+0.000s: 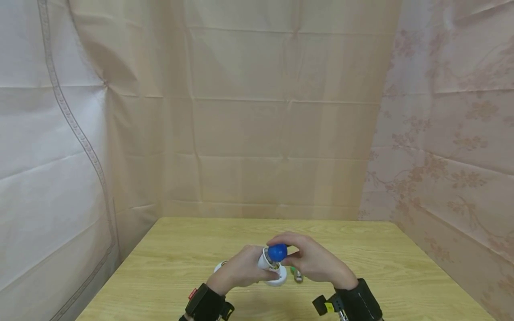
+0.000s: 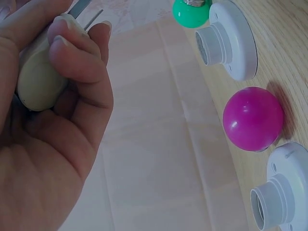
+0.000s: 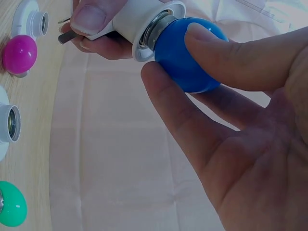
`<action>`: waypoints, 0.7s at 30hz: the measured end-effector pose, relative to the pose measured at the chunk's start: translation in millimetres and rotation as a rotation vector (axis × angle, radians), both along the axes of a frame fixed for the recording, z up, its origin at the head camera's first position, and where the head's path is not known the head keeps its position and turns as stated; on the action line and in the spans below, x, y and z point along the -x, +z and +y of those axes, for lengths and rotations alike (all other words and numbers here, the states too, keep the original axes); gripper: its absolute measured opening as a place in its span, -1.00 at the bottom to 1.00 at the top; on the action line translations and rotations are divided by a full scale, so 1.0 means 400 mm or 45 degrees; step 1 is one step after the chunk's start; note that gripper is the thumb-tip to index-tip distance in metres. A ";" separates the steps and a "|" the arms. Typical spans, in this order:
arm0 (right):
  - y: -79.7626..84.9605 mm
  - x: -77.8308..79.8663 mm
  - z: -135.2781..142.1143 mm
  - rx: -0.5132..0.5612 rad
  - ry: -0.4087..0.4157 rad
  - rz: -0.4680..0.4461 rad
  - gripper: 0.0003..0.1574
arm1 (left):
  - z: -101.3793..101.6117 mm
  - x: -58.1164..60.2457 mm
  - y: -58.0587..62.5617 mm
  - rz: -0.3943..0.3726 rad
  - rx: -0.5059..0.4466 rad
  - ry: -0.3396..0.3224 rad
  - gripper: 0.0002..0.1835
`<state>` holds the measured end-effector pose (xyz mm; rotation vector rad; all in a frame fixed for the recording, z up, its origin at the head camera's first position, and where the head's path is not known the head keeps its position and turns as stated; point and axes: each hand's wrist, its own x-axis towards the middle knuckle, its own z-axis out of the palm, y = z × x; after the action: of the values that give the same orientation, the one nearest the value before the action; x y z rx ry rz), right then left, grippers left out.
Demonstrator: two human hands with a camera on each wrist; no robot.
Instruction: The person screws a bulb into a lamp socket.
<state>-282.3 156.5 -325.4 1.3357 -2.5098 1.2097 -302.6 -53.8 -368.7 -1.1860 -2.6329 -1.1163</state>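
In the head view my left hand grips a white plug-in lamp socket, whose metal prongs stick out past the fingers in the right wrist view. My right hand pinches a blue light bulb between thumb and fingers. The bulb's silver screw base sits at the socket's mouth, with some thread showing outside the rim. How deep it reaches inside is hidden. From the left wrist only the rounded cream-white body of the socket shows in the palm.
On the wooden table lie a magenta bulb and a green bulb. Two round white lamp holders stand there too: one holder beside the green bulb, another holder beyond the magenta bulb. Cloth curtains surround the table.
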 end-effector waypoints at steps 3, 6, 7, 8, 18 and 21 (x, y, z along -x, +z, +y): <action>0.003 -0.002 0.001 -0.022 -0.012 0.016 -0.40 | 0.000 0.000 -0.001 -0.001 0.002 -0.006 -0.64; 0.004 -0.005 0.001 -0.035 -0.023 0.022 -0.40 | 0.001 0.000 -0.002 -0.016 0.003 -0.003 -0.66; 0.003 -0.006 0.001 -0.038 -0.028 0.018 -0.41 | 0.001 -0.001 -0.003 -0.024 0.003 -0.003 -0.66; 0.003 -0.006 0.002 -0.039 -0.030 0.011 -0.41 | 0.001 -0.001 -0.003 -0.026 0.004 -0.003 -0.67; 0.002 -0.007 0.001 -0.040 -0.049 -0.030 -0.46 | 0.001 -0.003 -0.002 -0.032 0.003 -0.012 -0.67; 0.002 -0.006 0.000 -0.050 -0.064 -0.028 -0.48 | 0.001 -0.003 -0.002 -0.039 0.004 -0.010 -0.67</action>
<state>-280.0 156.3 -324.6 1.2662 -2.5789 1.1782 -301.5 -53.5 -369.3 -1.1907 -2.6558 -1.1416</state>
